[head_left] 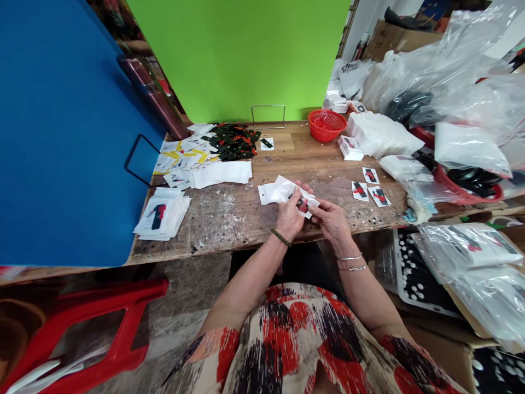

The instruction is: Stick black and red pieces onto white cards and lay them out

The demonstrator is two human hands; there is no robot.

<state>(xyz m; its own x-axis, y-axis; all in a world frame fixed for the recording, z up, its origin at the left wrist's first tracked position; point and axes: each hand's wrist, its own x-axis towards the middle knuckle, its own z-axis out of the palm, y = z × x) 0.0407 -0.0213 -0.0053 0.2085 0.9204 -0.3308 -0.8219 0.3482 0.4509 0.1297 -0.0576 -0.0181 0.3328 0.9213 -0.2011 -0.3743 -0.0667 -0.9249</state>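
Note:
Near the front edge of the wooden table, my left hand (292, 212) is closed round a clear plastic bag (283, 190) with a white part reaching out to the left. Something red and black shows through the bag between my hands. My right hand (333, 220) pinches the bag's near right corner. To the right lie three cards with red and black pieces (360, 190). A stack of filled bags (162, 214) sits at the left table edge. Behind it, a strip of white bags (221, 174) lies in front of a heap of black and orange pieces (235, 141).
A red basket (327, 126) stands at the back by the green panel (246, 54). White packets (381, 134) and large plastic bags crowd the right side. A blue panel (61, 137) and a dark red bottle (153, 98) border the left. A red stool (135, 306) stands below left.

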